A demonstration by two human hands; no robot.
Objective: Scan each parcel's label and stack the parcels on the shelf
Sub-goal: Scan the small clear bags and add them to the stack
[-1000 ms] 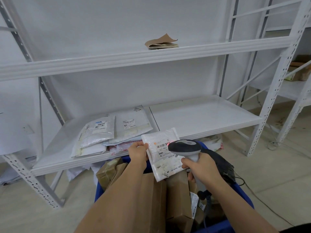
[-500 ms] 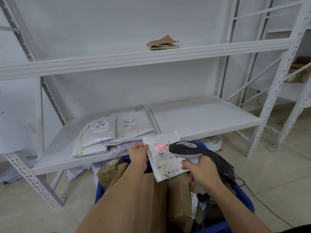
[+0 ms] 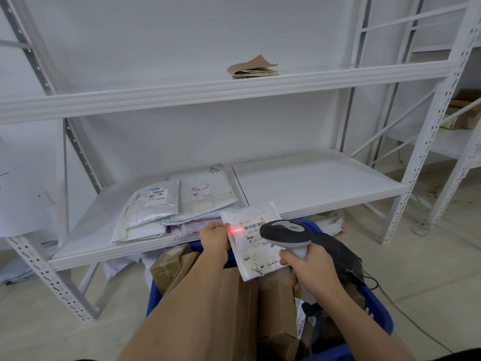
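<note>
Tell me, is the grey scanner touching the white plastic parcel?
Cannot tell. In the head view the grey handheld scanner overlaps the white plastic parcel that the left hand pinches, hiding any gap. Its red light falls on the label.

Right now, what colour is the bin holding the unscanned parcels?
Blue; the bin's rim shows best in the head view.

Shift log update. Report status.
Left hand holds white mailer; right hand grips scanner. Red beam on label. Shelf path unobstructed.
</note>
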